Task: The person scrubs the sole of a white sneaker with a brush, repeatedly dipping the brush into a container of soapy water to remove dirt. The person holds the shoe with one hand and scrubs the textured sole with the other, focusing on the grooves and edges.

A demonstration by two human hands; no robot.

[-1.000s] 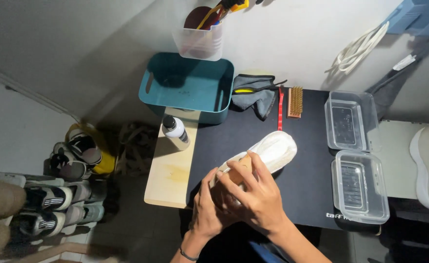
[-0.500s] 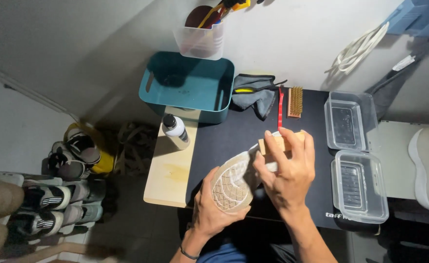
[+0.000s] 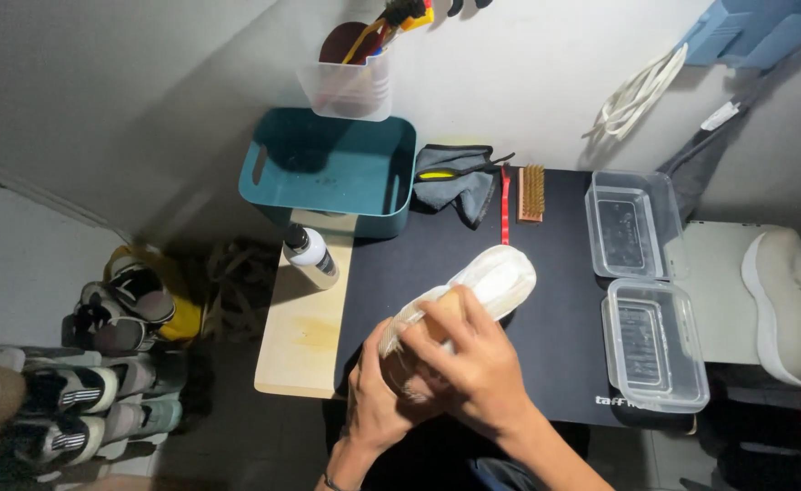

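A white shoe (image 3: 491,284) is held over the black mat (image 3: 555,273), toe pointing up and to the right. My left hand (image 3: 378,400) grips its heel end from below. My right hand (image 3: 473,364) lies across the middle of the shoe, fingers closed around a small wooden-backed object (image 3: 446,305), apparently a brush, pressed on the shoe. Most of the shoe's rear half is hidden by the two hands.
A teal bin (image 3: 332,173), a clear cup of brushes (image 3: 350,82), a grey cloth (image 3: 460,177), a wooden brush (image 3: 532,193) and a red tool (image 3: 505,205) sit behind. Two clear containers (image 3: 650,341) stand right, another white shoe (image 3: 791,300) beyond. A bottle (image 3: 310,255) lies on a wooden board (image 3: 305,327).
The shoe has turned over from sole-up to its smooth side. My right hand has come back from the toe end toward the middle of the shoe.
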